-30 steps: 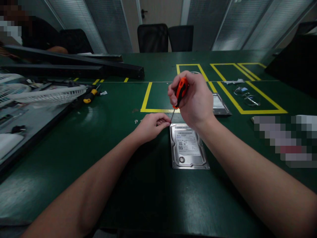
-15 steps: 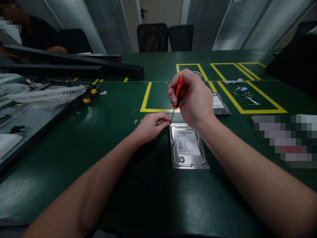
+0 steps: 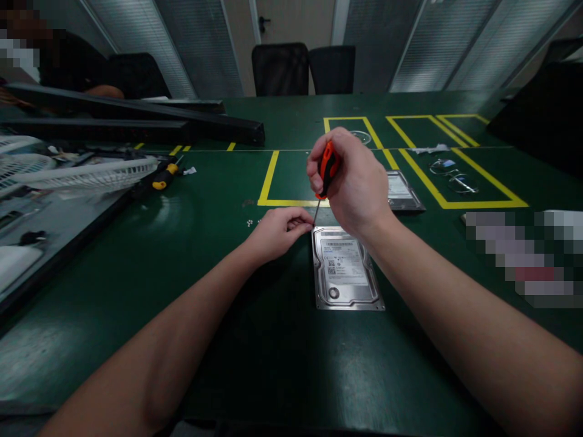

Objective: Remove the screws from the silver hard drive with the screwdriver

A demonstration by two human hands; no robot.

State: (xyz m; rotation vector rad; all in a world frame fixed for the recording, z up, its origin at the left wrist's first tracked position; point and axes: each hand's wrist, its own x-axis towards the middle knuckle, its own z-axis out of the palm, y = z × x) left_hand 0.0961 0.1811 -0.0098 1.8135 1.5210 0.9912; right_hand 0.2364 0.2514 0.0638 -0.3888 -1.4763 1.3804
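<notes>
Right hand, closed around the orange-black screwdriver, has shifted slightly leftward while the tip stays at the far-left corner of the hard drive lying flat, so work apparently remains there; left hand narrowed alongside, grip unclear.

A hard drive lies on the table, chairs behind

CE mark on label of hard drive; rest illegible.
</notes>
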